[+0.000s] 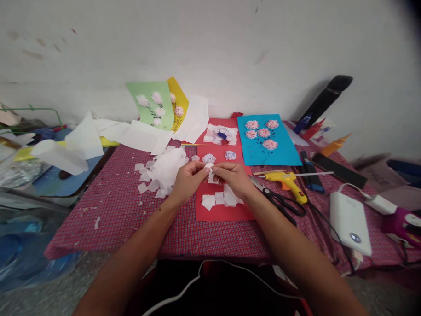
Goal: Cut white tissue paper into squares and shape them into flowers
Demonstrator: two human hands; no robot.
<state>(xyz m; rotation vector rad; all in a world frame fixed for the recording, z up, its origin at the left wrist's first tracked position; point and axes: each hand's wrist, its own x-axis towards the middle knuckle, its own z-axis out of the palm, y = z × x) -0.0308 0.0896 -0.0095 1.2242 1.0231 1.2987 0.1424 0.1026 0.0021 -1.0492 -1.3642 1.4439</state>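
Observation:
Between my left hand [190, 178] and my right hand [234, 176], a small piece of white tissue paper [210, 166] is pinched by the fingertips of both. They hold it above a red sheet of card [205, 215]. Just beyond my fingers, two speckled paper flowers [230, 155] rest on the card. Loose white paper squares [219, 198] lie on its near half, partly covered by my right hand. Left of my left hand spreads a heap of cut tissue squares [169, 166]. Behind, a stained white tissue [221, 135] with a dark blue patch lies on the red card.
On the right are a blue flower card [288, 146], a yellow glue gun [283, 177], black scissors [279, 201] and a white power bank [351, 222]. Green [149, 105] and yellow flower cards lean on the wall. White paper sheets [144, 136] lie at the back left.

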